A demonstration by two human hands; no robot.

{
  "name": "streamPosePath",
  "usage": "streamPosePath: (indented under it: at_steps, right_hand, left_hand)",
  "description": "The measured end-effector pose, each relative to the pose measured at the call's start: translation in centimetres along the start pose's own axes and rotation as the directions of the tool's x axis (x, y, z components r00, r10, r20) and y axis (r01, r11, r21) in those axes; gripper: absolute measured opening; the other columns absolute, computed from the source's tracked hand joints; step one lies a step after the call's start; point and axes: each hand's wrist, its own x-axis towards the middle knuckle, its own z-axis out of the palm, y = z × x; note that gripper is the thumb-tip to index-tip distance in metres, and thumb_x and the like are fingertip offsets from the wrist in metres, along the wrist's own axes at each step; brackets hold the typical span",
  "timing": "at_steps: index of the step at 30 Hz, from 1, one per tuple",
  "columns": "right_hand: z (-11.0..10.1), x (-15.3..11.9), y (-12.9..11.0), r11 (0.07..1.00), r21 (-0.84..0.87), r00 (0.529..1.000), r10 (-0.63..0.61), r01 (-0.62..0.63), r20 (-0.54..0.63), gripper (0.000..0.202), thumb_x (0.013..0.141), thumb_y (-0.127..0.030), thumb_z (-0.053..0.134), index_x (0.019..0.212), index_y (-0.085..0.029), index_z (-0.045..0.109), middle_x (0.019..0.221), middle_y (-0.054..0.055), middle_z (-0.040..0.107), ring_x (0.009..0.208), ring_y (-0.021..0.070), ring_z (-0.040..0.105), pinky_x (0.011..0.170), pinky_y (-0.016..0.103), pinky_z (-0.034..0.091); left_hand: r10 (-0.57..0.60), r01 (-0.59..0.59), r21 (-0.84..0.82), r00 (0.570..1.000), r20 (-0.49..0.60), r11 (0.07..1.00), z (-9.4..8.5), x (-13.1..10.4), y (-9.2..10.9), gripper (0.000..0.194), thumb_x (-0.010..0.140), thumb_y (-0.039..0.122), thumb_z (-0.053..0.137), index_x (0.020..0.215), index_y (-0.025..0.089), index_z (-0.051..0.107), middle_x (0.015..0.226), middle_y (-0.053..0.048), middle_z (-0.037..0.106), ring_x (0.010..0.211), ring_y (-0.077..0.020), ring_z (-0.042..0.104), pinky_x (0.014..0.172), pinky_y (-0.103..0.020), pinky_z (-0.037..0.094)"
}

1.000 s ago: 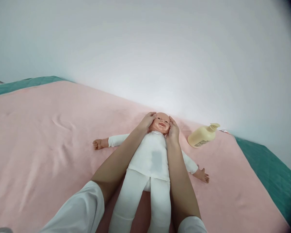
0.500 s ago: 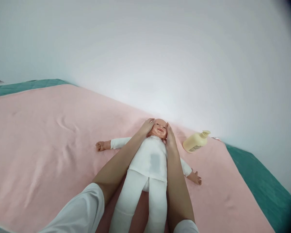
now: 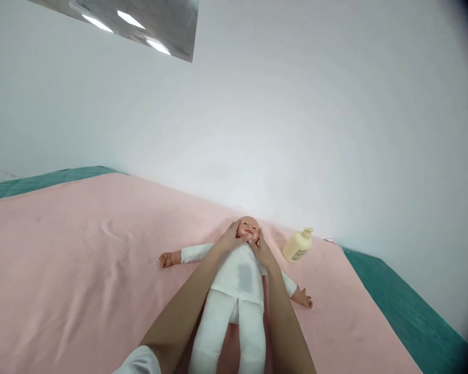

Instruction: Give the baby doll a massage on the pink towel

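Head view: doll's head [image 3: 248,225] between fingers [image 3: 261,239].

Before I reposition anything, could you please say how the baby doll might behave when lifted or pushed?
On the baby doll, the head looks shiny, so is probably firm and slippery. Its white legs look padded, so might flop. Its outspread arms should discourage rolling.

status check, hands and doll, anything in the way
Left hand and right hand cupping sides of doll's head. Doll face-up, arms out, on pink cloth. Yellow pump bottle at right, clear of both hands.
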Motion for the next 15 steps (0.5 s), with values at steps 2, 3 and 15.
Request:
streamPosePath:
  at_steps: [2, 3, 15]
  right_hand:
    - [0.5, -0.1, 0.5, 1.000, 0.015, 0.999, -0.019, 0.020, -0.026, 0.100, 0.081, -0.062, 0.055, 0.153, -0.013, 0.006, 0.157, 0.013, 0.022, 0.145, 0.0227, 0.023, 0.119, 0.040, 0.019]
    - [0.7, -0.1, 0.6, 0.999, 0.029, 0.999, -0.027, 0.029, -0.042, 0.098, 0.082, -0.061, 0.055, 0.153, -0.014, 0.007, 0.157, 0.013, 0.024, 0.145, 0.0224, 0.026, 0.118, 0.040, 0.021]
    - [1.2, -1.0, -0.6, 0.998, -0.017, 0.979, 0.052, -0.057, -0.199, 0.088, 0.079, -0.052, 0.063, 0.151, -0.021, 0.024, 0.139, 0.013, 0.054, 0.111, 0.0310, 0.063, 0.096, 0.046, 0.047]
  left_hand:
    - [0.007, -0.007, -0.020, 1.000, 0.013, 1.000, 0.3, -0.1, -0.6, 0.088, 0.074, 0.044, 0.069, 0.148, 0.016, 0.031, 0.148, -0.014, 0.041, 0.134, -0.0295, 0.043, 0.110, -0.040, 0.036]
    - [0.005, -0.005, -0.037, 1.000, 0.016, 0.999, 0.4, -0.1, -0.9, 0.088, 0.074, 0.042, 0.070, 0.148, 0.017, 0.031, 0.149, -0.014, 0.040, 0.134, -0.0292, 0.042, 0.111, -0.041, 0.035]
    - [0.020, -0.021, -0.159, 1.000, -0.005, 0.987, 0.4, -0.1, -2.2, 0.079, 0.076, 0.040, 0.070, 0.145, 0.021, 0.037, 0.148, -0.010, 0.043, 0.134, -0.0272, 0.044, 0.111, -0.039, 0.037]
